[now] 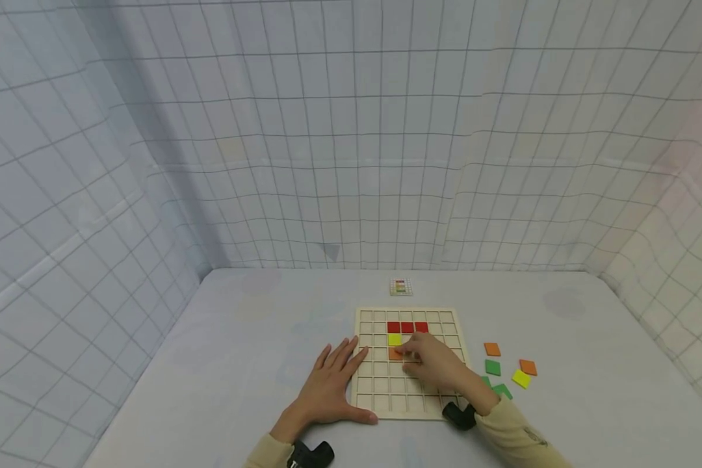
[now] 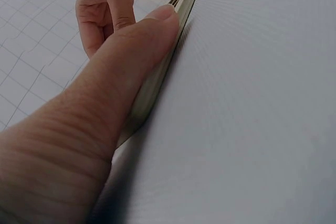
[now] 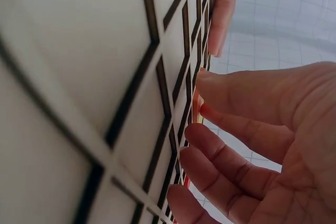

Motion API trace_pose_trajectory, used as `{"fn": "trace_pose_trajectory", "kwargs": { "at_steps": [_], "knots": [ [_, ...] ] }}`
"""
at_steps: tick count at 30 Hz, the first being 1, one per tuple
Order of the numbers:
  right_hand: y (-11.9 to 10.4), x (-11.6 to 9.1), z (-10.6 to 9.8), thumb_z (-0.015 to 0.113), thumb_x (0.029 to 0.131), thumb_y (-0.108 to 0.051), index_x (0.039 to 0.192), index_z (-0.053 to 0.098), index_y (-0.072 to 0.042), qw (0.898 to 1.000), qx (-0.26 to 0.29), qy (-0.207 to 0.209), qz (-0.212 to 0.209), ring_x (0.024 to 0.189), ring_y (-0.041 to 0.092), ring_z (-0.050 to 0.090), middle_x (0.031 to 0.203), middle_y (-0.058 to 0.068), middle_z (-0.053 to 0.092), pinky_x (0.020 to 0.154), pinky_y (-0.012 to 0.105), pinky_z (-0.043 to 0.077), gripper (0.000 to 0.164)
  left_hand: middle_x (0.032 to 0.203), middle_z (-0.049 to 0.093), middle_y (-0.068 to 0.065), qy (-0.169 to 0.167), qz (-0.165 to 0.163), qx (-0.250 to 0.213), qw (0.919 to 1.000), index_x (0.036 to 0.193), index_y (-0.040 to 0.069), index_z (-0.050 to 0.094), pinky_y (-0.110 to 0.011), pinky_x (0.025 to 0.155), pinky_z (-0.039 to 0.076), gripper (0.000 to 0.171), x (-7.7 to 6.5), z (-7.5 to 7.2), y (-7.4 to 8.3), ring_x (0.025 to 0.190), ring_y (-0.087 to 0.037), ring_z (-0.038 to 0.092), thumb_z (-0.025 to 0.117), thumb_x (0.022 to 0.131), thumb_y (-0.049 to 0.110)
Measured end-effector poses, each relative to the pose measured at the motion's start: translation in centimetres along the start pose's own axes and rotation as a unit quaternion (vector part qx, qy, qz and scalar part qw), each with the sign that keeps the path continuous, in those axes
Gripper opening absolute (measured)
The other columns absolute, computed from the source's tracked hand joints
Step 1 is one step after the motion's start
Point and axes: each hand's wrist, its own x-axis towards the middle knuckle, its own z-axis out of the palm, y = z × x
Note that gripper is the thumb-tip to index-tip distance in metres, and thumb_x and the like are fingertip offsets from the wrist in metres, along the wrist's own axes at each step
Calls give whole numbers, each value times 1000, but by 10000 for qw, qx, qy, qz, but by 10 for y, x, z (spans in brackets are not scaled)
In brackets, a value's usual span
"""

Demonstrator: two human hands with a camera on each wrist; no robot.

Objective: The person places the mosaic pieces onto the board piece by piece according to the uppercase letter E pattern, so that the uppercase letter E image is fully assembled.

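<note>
A pale wooden grid board (image 1: 380, 406) lies on the table. My left hand (image 1: 327, 387) rests at its left side with fingers spread, and the thumb (image 2: 152, 30) presses along the front edge. My right hand (image 1: 439, 364) reaches over the grid and pinches an orange square tile (image 1: 394, 353) at a cell left of the middle. Up close, the tile (image 3: 197, 103) shows between thumb and index finger, the other fingers curving near the board. A yellow tile (image 1: 394, 339) sits directly behind it, below a row of three red tiles (image 1: 407, 327) partly overlapped by my right hand.
Loose tiles lie right of the board: orange ones (image 1: 492, 350), several green ones (image 1: 493, 367) partly behind my right forearm, and a yellow one (image 1: 521, 379). A small card with a coloured grid pattern (image 1: 400, 286) lies behind the board. Grid-lined white cloth (image 1: 351, 162) surrounds the table.
</note>
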Motion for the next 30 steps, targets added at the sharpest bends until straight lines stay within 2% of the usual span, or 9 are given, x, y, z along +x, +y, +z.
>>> {"fn": "trace_pose_trajectory", "kwargs": {
  "at_steps": [7, 10, 14, 19, 25, 30],
  "knots": [
    [5, -12, -7, 71, 84, -5, 105, 72, -3, 9978, 263, -45, -604, 85, 15, 54, 95, 0, 61, 71, 31, 47, 21, 158, 12, -3, 38, 14, 18, 10000, 153, 19, 21, -47, 112, 5, 117, 0, 1, 0, 143, -21, 7, 50, 63, 89],
    [6, -16, -13, 68, 87, -6, 107, 71, -5, 9970, 476, -145, -601, 89, 15, 57, 98, -1, 63, 75, 31, 49, 20, 158, 11, -3, 4, -24, -1, 10000, 153, 20, 21, -47, 113, 4, 118, -1, 0, 0, 143, -20, 6, 50, 63, 88],
    [9, -23, -22, 66, 90, -10, 107, 70, -7, 9979, 514, -129, -372, 88, 12, 59, 99, -4, 64, 75, 32, 51, 18, 158, 10, -3, -8, -30, -12, 10000, 153, 19, 21, -47, 113, 4, 117, -1, 0, 1, 143, -20, 5, 50, 63, 88],
    [20, -35, -37, 67, 90, -14, 105, 70, -9, 9992, 326, 203, -137, 82, 10, 59, 98, -4, 65, 67, 28, 49, 16, 158, 10, -3, 1, -19, -4, 10000, 153, 19, 21, -47, 113, 4, 118, -1, 0, 1, 143, -20, 5, 51, 63, 88],
    [33, -48, -55, 68, 89, -21, 98, 72, -14, 9961, 19, 570, 678, 73, 7, 56, 87, -10, 63, 55, 25, 45, 12, 158, 11, -3, 27, 0, -14, 10000, 153, 19, 21, -48, 113, 4, 118, -1, -1, 1, 143, -21, 6, 51, 63, 88],
    [47, -56, -67, 69, 88, -26, 94, 71, -14, 9900, -182, 678, 1223, 73, 10, 58, 83, -8, 63, 57, 30, 46, 14, 158, 11, -4, 27, -2, 5, 10000, 153, 19, 21, -48, 113, 4, 118, 0, 0, 0, 143, -20, 5, 51, 63, 88]
  ]
}}
